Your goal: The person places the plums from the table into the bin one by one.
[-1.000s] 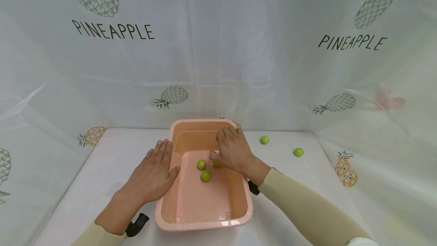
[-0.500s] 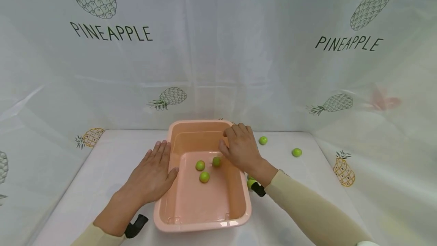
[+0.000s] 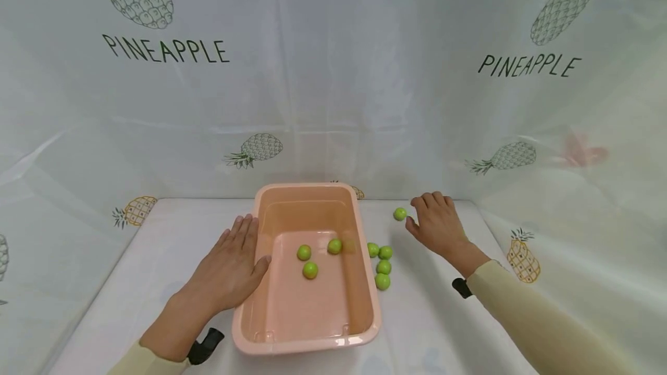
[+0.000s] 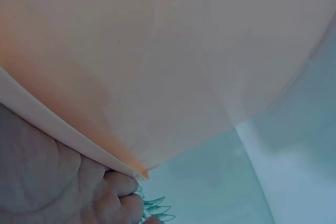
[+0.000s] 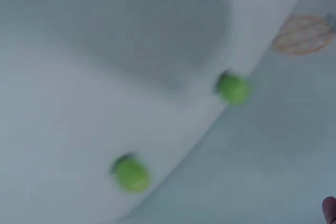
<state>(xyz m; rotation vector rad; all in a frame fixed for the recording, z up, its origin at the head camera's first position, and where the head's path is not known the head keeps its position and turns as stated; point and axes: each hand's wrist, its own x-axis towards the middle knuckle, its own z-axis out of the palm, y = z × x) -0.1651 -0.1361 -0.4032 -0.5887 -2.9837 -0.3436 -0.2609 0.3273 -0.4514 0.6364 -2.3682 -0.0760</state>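
In the head view my left hand (image 3: 229, 265) lies with straight fingers along the left rim of a pink plastic basin (image 3: 307, 345). The left wrist view has its fingers (image 4: 102, 182) pressed to the outside of the basin wall. Three small round green limes, one of them a lime (image 3: 310, 270) nearest the front, sit on the basin floor. My right hand (image 3: 438, 224) hovers over the back right of the table, fingers loosely bent and holding nothing. Left of its thumb is a lime (image 3: 400, 213). Another lime (image 5: 131, 174) shows blurred in the right wrist view.
Several limes (image 3: 383, 267) lie in a cluster along the basin's right side. A white cloth-covered table (image 3: 427, 317) carries everything. Behind and to the sides hangs a pale curtain (image 3: 333, 74) printed with pineapples.
My right hand has left the space over the basin and moved right, beyond its rim. The third lime in the basin and the cluster beside it are now uncovered. My left hand stays put.
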